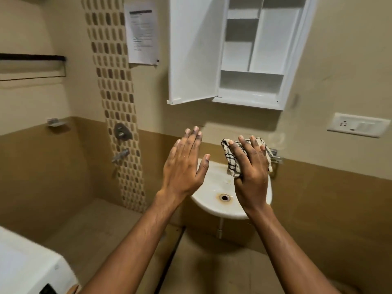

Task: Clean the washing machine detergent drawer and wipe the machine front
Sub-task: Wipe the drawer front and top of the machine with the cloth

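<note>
Both of my arms reach out over a small white wall sink (214, 205). My right hand (250, 166) is closed around a bunched white cloth with black checks (232, 162), held above the basin's back edge. My left hand (184, 164) is raised beside it, fingers spread, palm turned towards the cloth, holding nothing. The white washing machine (27, 264) shows only as a top corner at the lower left, well away from both hands. Its detergent drawer is not in view.
A white wall cabinet (252, 88) hangs above the sink with its door (195, 49) swung open to the left. A shower valve and tap (122, 143) sit on the mosaic strip. A socket plate (358, 125) is on the right wall. A paper notice (141, 30) is taped up.
</note>
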Motion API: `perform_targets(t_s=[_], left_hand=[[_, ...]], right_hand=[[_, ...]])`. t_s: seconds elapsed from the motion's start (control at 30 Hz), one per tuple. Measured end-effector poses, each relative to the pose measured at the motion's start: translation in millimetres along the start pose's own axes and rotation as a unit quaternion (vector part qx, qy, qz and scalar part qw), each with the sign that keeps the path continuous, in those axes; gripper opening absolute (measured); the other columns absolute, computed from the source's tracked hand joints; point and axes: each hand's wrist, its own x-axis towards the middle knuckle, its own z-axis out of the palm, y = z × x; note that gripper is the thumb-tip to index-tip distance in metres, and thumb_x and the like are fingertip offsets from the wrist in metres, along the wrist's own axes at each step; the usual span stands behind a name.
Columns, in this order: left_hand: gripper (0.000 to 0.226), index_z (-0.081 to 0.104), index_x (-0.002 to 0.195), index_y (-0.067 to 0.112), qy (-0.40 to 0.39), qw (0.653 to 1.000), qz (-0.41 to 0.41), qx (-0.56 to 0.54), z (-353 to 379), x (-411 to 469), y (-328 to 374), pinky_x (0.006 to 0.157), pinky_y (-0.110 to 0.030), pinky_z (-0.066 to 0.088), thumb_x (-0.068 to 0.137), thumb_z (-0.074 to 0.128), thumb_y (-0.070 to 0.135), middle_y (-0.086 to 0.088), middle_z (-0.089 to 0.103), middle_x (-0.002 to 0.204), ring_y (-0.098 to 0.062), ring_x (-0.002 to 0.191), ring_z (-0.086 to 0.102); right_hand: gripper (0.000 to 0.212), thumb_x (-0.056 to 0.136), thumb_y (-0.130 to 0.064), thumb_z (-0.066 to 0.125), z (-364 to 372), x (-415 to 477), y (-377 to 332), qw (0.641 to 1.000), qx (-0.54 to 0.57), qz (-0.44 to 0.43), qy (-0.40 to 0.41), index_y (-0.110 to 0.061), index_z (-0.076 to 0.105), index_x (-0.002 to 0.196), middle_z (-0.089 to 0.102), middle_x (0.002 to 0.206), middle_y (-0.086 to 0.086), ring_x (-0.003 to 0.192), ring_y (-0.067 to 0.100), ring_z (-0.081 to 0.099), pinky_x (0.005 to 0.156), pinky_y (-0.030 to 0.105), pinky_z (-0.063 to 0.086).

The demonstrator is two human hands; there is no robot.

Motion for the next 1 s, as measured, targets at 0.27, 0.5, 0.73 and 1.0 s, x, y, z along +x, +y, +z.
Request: perform_targets(t_s=[0.27, 0.5, 0.73, 1.0], left_hand=[[0.062, 0.025, 0.157, 0.013, -0.039, 0.997, 0.036, -0.052, 126, 60, 38, 0.122, -0.037, 0.011, 0.102, 0.029, 0.042, -0.003, 0.019, 0.165, -0.016, 0.154, 0.009], [0.062, 0.024, 0.157, 0.016, -0.075, 0.990, 0.062, -0.103, 244, 120, 45, 0.121, -0.035, 0.006, 0.102, 0.023, 0.044, 0.001, 0.017, 0.166, -0.013, 0.154, 0.007], [0.062, 0.026, 0.156, 0.015, -0.118, 0.982, 0.080, -0.121, 352, 185, 35, 0.121, -0.033, 0.005, 0.102, 0.024, 0.045, 0.000, 0.019, 0.166, -0.014, 0.154, 0.008], [0.063, 0.026, 0.156, 0.014, -0.189, 0.970, 0.075, -0.137, 445, 213, 31, 0.121, -0.034, 0.006, 0.102, 0.023, 0.045, 0.000, 0.017, 0.166, -0.014, 0.154, 0.007]], right_hand=[[0.094, 0.054, 0.028, 0.049, 17, 2, 122, 0.998, -0.050, 0.049, -0.007, -0.014, 0.058, 0.137, 0.053, 0.144, 0.011, 0.144, 0.030, 0.035, 0.123, 0.040, 0.015], [0.089, 0.058, 0.025, 0.048, 73, 14, 223, 0.994, -0.055, 0.088, -0.030, -0.014, 0.057, 0.138, 0.055, 0.141, 0.010, 0.144, 0.028, 0.034, 0.122, 0.044, 0.019], [0.086, 0.059, 0.019, 0.044, 135, 27, 308, 0.988, -0.053, 0.138, -0.054, -0.016, 0.056, 0.137, 0.055, 0.136, 0.007, 0.141, 0.025, 0.036, 0.119, 0.050, 0.023], [0.080, 0.067, 0.019, 0.060, 179, 20, 404, 0.961, -0.046, 0.237, -0.132, -0.020, 0.055, 0.137, 0.058, 0.133, 0.002, 0.130, 0.022, 0.048, 0.116, 0.052, 0.028]])
